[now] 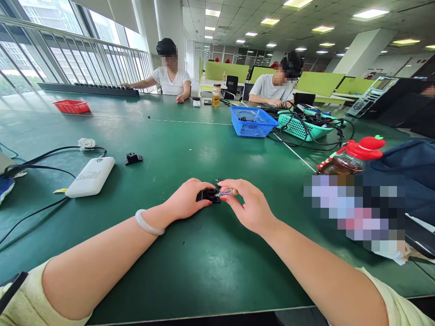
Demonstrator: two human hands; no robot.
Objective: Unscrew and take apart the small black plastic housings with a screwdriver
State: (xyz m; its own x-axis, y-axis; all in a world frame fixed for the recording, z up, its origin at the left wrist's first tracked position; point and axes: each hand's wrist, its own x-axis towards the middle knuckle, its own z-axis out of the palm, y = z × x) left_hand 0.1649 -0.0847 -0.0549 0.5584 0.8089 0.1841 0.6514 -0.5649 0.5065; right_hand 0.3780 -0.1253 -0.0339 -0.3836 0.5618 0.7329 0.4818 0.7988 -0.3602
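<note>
Near the middle of the green table, my left hand [188, 198] grips a small black plastic part [211, 195] between thumb and fingers, low over the tabletop. From the other side, my right hand [249, 206] pinches a short screwdriver [228, 192] with a translucent handle and a yellowish end. Its tip points left at the black part; whether it touches is too small to tell. A tiny dark piece [218, 181] shows by my right fingertips. Farther left on the table lies another small black part [132, 158], away from both hands.
A white power bank [91, 177] with black cables lies left. Beyond are a red tray [71, 106], a blue basket [254, 122] and a green basket [301, 128] heaped with cables. A red-lidded bottle [353, 156] stands right. Two people sit across the table.
</note>
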